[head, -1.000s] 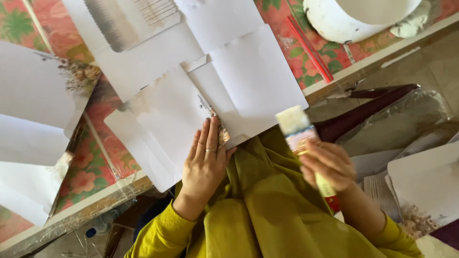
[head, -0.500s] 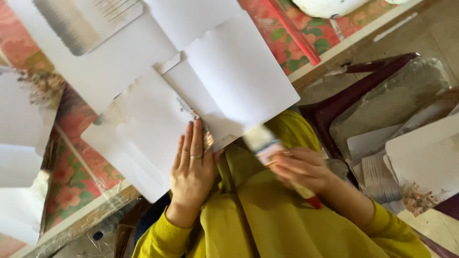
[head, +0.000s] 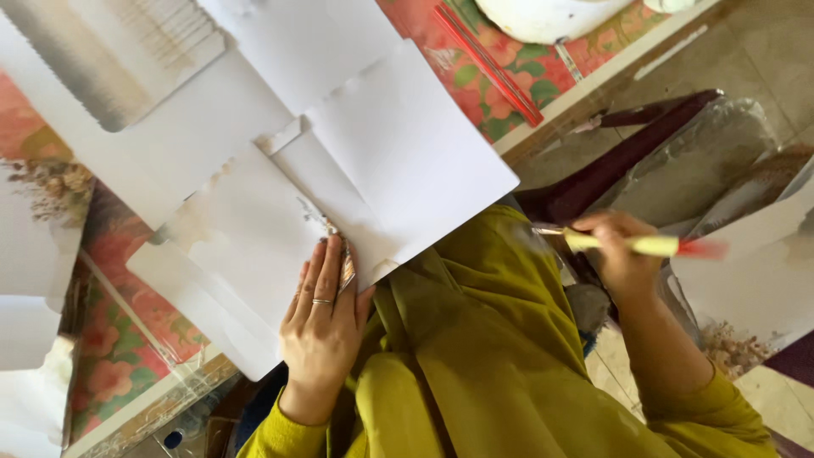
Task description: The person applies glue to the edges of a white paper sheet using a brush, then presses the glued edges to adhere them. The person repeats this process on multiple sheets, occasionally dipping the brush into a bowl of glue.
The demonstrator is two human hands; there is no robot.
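Observation:
My left hand [head: 324,315], a ring on one finger, lies flat on a white paper sheet [head: 246,254] at the table's near edge. Under its fingertips shows a small brownish printed patch. My right hand [head: 617,254] is off the table to the right, over my lap, gripping a flat paintbrush [head: 646,246] with a yellow handle and a red end. The brush lies sideways, its bristle end pointing left. Both sleeves are olive green.
Several overlapping white sheets [head: 398,144] cover a red floral tablecloth [head: 492,85]. A red stick [head: 487,64] lies near a white bowl [head: 543,17] at the far edge. A dark chair [head: 627,153] and more sheets [head: 755,263] are on the right.
My right hand has swung the brush away from the paper out to the right, turning it from upright to sideways. The left hand stayed pressed on the sheet.

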